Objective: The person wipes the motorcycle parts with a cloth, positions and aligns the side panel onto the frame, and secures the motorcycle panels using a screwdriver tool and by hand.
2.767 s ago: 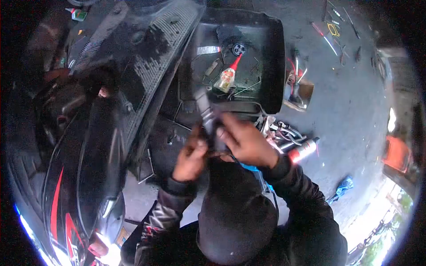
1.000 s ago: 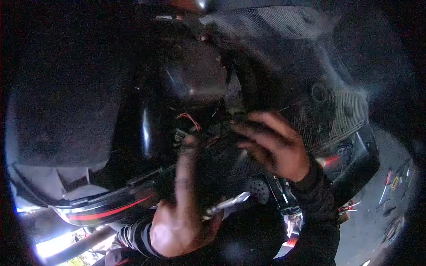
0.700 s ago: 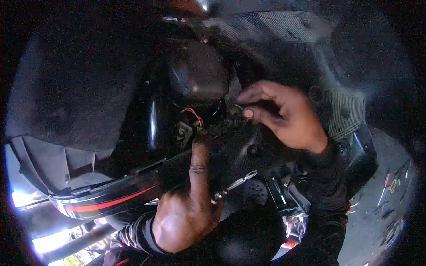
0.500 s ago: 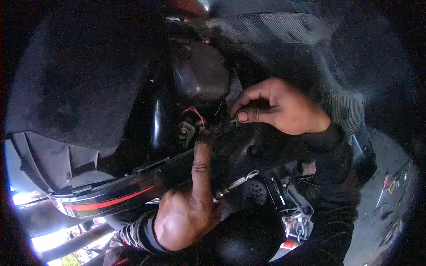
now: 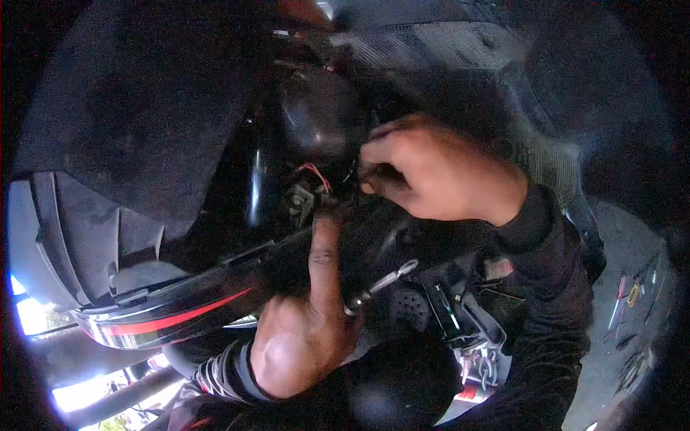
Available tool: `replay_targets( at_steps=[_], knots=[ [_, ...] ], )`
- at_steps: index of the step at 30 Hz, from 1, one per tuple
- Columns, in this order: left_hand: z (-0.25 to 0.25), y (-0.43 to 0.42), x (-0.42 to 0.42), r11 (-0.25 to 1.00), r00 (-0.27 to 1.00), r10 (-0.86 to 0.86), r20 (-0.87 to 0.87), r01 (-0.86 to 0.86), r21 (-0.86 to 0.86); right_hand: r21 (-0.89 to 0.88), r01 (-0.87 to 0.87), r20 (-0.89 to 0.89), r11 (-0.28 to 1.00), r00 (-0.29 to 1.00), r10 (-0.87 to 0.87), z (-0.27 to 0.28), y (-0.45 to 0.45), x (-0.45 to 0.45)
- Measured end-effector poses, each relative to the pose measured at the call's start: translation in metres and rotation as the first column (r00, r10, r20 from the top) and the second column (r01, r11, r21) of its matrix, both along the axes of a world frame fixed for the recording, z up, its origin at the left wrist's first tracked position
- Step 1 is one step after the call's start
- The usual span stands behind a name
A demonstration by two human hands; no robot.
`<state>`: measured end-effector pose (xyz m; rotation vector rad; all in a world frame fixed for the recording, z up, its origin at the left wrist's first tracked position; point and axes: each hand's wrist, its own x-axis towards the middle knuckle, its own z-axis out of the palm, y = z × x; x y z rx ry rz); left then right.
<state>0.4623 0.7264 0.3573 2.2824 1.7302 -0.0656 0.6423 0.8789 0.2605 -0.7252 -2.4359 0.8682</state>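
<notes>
My left hand (image 5: pixel 303 323) is closed around a silver metal tool (image 5: pixel 384 281), whose slim end sticks out to the right. Its index finger reaches forward and touches a spot just below the red wires (image 5: pixel 313 174). Beside that fingertip is a metal bracket (image 5: pixel 298 203) in the opening of the black bodywork. My right hand (image 5: pixel 431 169) is bent over the right side of the opening, thumb and fingers pinched together. Whatever lies between those fingertips is hidden or too small to make out. A dark rounded cover (image 5: pixel 313 118) sits above the wires.
A black body panel with a red stripe (image 5: pixel 194 312) crosses the lower left. Ribbed plastic (image 5: pixel 438 43) runs along the top. Tools, one with a red handle (image 5: pixel 621 287), lie on the grey floor (image 5: pixel 611 230) at the right. A black tray edge is near my right sleeve.
Both hands have moved from in front of my body to the opening in the bodywork. Most recently my right hand moved slightly left and its fingers curled in, while my left index finger stayed near the wires.
</notes>
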Motion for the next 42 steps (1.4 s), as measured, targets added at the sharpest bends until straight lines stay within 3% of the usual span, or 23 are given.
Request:
replay_targets(
  at_steps=[5, 7, 8, 9, 10, 12, 13, 18, 20, 23, 25, 26, 27, 29, 30, 31, 33, 35, 37, 38, 40, 41, 42],
  knots=[
    [0.001, 0.000, 0.006, 0.990, 0.991, 0.120, 0.057, -0.115, -0.080, 0.122, 0.014, 0.047, 0.992, 0.999, -0.020, -0.009, -0.005, -0.003],
    [0.002, 0.000, 0.007, 0.992, 0.993, 0.107, 0.051, -0.104, -0.072, 0.205, 0.156, -0.196, 0.966, 0.974, -0.115, -0.027, -0.011, 0.008],
    [0.001, 0.000, 0.007, 0.992, 0.994, 0.102, 0.045, -0.099, -0.072, 0.212, 0.156, -0.194, 0.965, 0.974, -0.114, -0.020, -0.023, 0.013],
    [0.002, 0.000, 0.007, 0.993, 0.993, 0.105, 0.050, -0.102, -0.066, -0.040, 0.389, -0.218, 0.920, 0.895, -0.388, -0.009, -0.047, 0.018],
    [0.003, -0.001, 0.008, 0.991, 0.994, 0.107, -0.007, -0.107, -0.084, -0.290, 0.574, -0.168, 0.766, 0.757, -0.631, -0.004, -0.072, 0.022],
    [0.001, -0.002, 0.007, 0.988, 0.991, 0.115, -0.069, -0.122, -0.096, -0.627, 0.255, -0.177, 0.736, 0.874, -0.453, -0.020, -0.113, 0.031],
    [-0.001, 0.002, 0.004, 0.989, 0.993, 0.119, 0.003, -0.118, -0.089, -0.655, 0.032, -0.377, 0.755, 0.852, -0.363, -0.047, -0.133, 0.023],
    [0.001, 0.005, 0.006, 0.991, 0.976, 0.133, 0.170, -0.128, -0.037, -0.478, -0.229, -0.617, 0.848, 0.775, -0.138, -0.054, -0.175, -0.029],
    [0.002, 0.001, 0.010, 0.991, 0.976, 0.130, 0.177, -0.131, -0.003, -0.616, -0.549, -0.713, 0.565, 0.694, -0.102, -0.067, -0.178, -0.046],
    [0.003, -0.003, 0.012, 0.991, 0.982, 0.129, 0.136, -0.133, 0.020, -0.707, -0.410, -0.629, 0.576, 0.737, -0.246, -0.072, -0.186, -0.054],
    [0.011, 0.000, 0.018, 0.923, 0.924, 0.349, 0.155, -0.310, -0.230, -0.766, -0.366, -0.560, 0.529, 0.783, -0.270, -0.060, -0.185, -0.042],
    [0.011, 0.000, 0.015, 0.924, 0.924, 0.349, 0.160, -0.309, -0.226, -0.778, -0.365, -0.541, 0.511, 0.802, -0.252, -0.059, -0.186, -0.033],
    [0.009, 0.000, 0.007, 0.951, 0.941, 0.270, 0.205, -0.227, -0.211, -0.791, -0.363, -0.522, 0.493, 0.821, -0.232, -0.058, -0.187, -0.024],
    [0.002, 0.000, -0.001, 0.969, 0.949, 0.198, 0.247, -0.152, -0.194, -0.860, -0.242, -0.447, 0.449, 0.781, -0.436, -0.066, -0.204, -0.004],
    [-0.002, 0.000, -0.004, 0.992, 0.950, 0.093, 0.298, -0.064, -0.105, -0.794, 0.004, -0.385, 0.608, 0.771, -0.507, -0.065, -0.206, 0.006],
    [-0.006, 0.000, -0.006, 1.000, 0.940, -0.018, 0.339, 0.023, -0.013, -0.795, 0.003, -0.382, 0.606, 0.774, -0.505, -0.072, -0.208, 0.016],
    [-0.007, 0.000, -0.003, 1.000, 0.946, 0.003, 0.324, 0.003, -0.020, -0.472, 0.494, -0.358, 0.730, 0.649, -0.671, -0.087, -0.210, 0.036],
    [-0.005, -0.001, -0.001, 1.000, 0.968, 0.010, 0.250, -0.009, -0.003, -0.551, 0.576, -0.416, 0.604, 0.438, -0.797, -0.088, -0.201, 0.052],
    [-0.010, 0.000, -0.002, 0.999, 0.962, -0.018, 0.271, 0.008, 0.037, -0.801, 0.366, -0.492, 0.474, 0.050, -0.869, -0.084, -0.190, 0.050],
    [-0.012, 0.000, -0.003, 0.995, 0.957, -0.054, 0.286, 0.029, 0.091, -0.746, 0.240, -0.642, 0.621, -0.012, -0.767, -0.086, -0.167, 0.054],
    [-0.011, 0.000, -0.003, 0.998, 0.972, -0.026, 0.234, 0.011, 0.066, -0.838, 0.158, -0.545, 0.522, -0.228, -0.807, -0.080, -0.138, 0.054],
    [-0.010, -0.001, -0.003, 0.999, 0.984, -0.002, 0.178, -0.007, 0.047, -0.650, -0.262, -0.635, 0.714, -0.330, -0.699, -0.075, -0.118, 0.061],
    [-0.010, -0.001, -0.003, 0.999, 0.984, 0.003, 0.180, -0.011, 0.045, -0.582, -0.356, -0.650, 0.731, -0.335, -0.682, -0.056, -0.100, 0.058]
  ],
)
